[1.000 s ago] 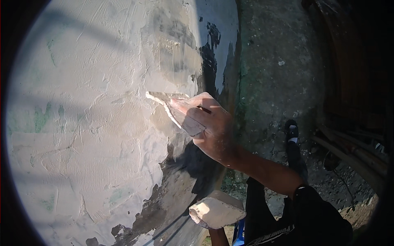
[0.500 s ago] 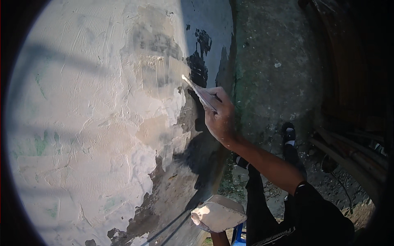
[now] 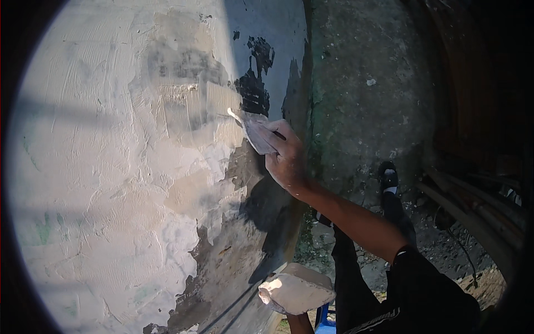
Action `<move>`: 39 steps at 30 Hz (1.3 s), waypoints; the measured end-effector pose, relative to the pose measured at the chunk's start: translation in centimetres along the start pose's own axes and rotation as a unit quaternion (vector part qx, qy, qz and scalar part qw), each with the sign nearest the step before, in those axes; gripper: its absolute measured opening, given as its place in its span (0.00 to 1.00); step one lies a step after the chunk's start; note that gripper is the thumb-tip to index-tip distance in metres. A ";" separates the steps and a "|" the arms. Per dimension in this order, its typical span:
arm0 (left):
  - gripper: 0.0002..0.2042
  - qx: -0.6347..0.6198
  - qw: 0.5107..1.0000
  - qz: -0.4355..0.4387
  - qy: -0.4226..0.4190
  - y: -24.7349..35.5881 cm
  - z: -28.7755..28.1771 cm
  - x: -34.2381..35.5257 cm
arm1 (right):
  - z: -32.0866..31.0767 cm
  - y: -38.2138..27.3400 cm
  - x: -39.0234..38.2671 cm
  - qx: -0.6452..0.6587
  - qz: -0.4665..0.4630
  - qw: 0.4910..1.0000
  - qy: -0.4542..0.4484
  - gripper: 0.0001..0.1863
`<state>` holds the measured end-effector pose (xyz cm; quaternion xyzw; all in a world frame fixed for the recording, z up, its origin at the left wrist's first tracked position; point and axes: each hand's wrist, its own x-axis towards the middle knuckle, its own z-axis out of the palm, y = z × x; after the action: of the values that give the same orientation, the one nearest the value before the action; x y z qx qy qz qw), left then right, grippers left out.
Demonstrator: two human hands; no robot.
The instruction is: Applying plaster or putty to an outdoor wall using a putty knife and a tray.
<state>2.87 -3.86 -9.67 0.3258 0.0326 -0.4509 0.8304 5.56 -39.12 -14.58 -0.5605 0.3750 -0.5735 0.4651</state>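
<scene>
My right hand point(image 3: 288, 158) is closed on a putty knife point(image 3: 257, 133) with a wide, putty-smeared blade. The blade's edge, carrying a pale ridge of putty, is at the wall point(image 3: 128, 183), beside a freshly smeared, ribbed cream patch point(image 3: 214, 108). Pale putty covers much of the wall, while dark bare areas point(image 3: 253, 94) show nearer the ground. At the bottom, a putty-caked board point(image 3: 303, 292) with a wet lump at its left corner rests above my left forearm point(image 3: 300, 324). My left hand's fingers are hidden beneath that board.
Rough grey ground point(image 3: 367, 111) runs along the wall's foot on the right. My dark shoe point(image 3: 388, 177) stands on it. Wooden planks point(image 3: 473, 211) and a thin cable lie at the right. Part of a blue plastic object point(image 3: 325, 320) shows under the board.
The knife's blade has turned, so more of its flat face shows, and its edge sits slightly lower on the wall. The whole wall has shifted left in view. The board stays almost in place.
</scene>
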 end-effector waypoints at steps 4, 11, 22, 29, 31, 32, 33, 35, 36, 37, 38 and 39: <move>0.30 -0.108 0.962 0.068 0.240 1.1 -6.5 -2.7 | 2.6 0.1 -0.1 -0.040 -0.030 0.999 0.004 0.27; 0.29 0.073 0.992 -0.062 0.082 -1.3 3.2 1.8 | -0.6 1.2 -5.3 0.010 0.004 0.997 -0.077 0.25; 0.30 0.117 0.974 0.037 0.192 1.9 -6.7 -2.5 | 3.8 0.8 -3.7 0.006 -0.029 1.000 0.009 0.28; 0.30 0.005 0.992 0.009 0.123 0.1 -5.6 -1.7 | -0.1 4.9 3.3 -0.041 -0.011 0.998 0.037 0.31; 0.31 -0.085 0.991 -0.002 0.107 -0.4 -4.1 -1.4 | 1.6 5.9 4.4 -0.057 -0.032 0.997 0.051 0.28; 0.31 -0.087 0.991 -0.004 0.105 -0.6 -3.2 -1.0 | 2.1 6.3 4.9 -0.072 -0.058 0.994 0.063 0.25; 0.31 -0.026 0.995 -0.016 0.098 -0.7 -2.2 -0.7 | 2.4 5.1 3.3 -0.074 -0.008 0.996 0.048 0.27; 0.32 0.028 0.995 -0.026 0.087 -0.9 -2.1 -0.3 | 2.5 4.6 -0.5 -0.045 -0.004 0.999 0.021 0.26; 0.32 0.032 0.993 0.002 0.115 -0.6 -3.2 -0.3 | 1.9 3.9 -2.2 -0.023 0.002 0.999 -0.022 0.25; 0.32 0.030 0.989 0.022 0.142 -1.3 -4.0 0.3 | 0.1 3.8 -3.3 -0.013 0.004 0.998 -0.063 0.24; 0.32 0.018 0.989 0.019 0.142 -2.4 -2.9 0.8 | -1.6 3.3 -3.8 -0.021 -0.001 0.997 -0.070 0.24; 0.31 0.059 0.993 0.013 0.101 -3.6 -0.5 2.1 | -3.1 2.6 -3.9 0.014 0.046 0.986 -0.159 0.22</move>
<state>1.49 -6.42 -12.64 0.4190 0.0856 -0.4061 0.8076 2.53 -36.43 -18.44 -0.6203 0.3138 -0.4603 0.5521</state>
